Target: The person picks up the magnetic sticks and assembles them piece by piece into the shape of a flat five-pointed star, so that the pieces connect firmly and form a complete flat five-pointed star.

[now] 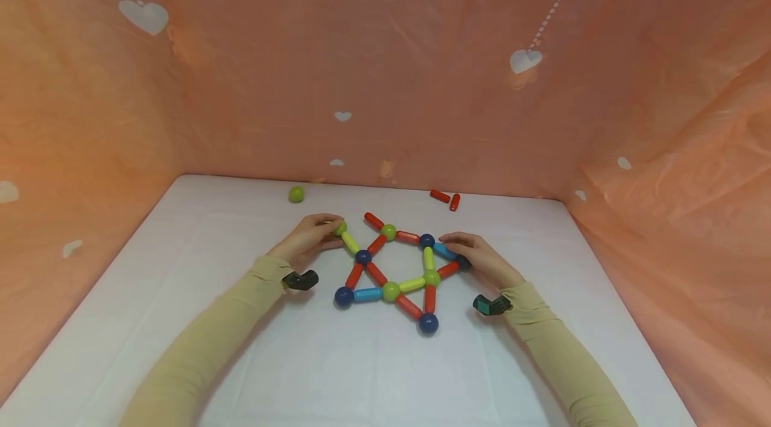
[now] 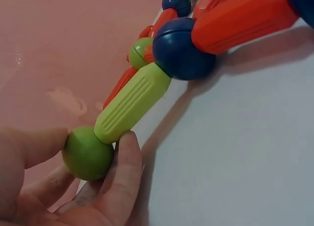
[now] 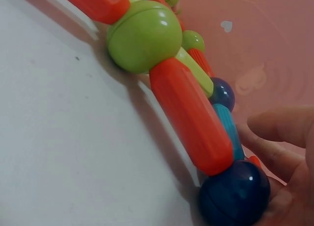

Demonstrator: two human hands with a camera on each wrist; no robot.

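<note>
A star-like frame of magnetic rods and balls lies on the white table, with a ring of rods at its centre [image 1: 412,284]. At its far left corner my left hand [image 1: 307,237] pinches a green ball [image 2: 88,155], which touches the end of a yellow-green rod [image 2: 132,103]. My right hand [image 1: 484,263] is at the right corner, its fingers bent around a dark blue ball [image 3: 233,196] and partly hiding it. Its index fingertip is free beside the blue rod [image 1: 444,251]. One red rod [image 1: 373,220] at the top has a free outer end.
Toward the back left sits a loose green ball [image 1: 296,195]. Two loose red rods, one lying flat [image 1: 440,196] and another beside it [image 1: 455,202], are at the table's back edge. Orange cloth with white hearts surrounds the table [image 1: 289,360] at the back and sides.
</note>
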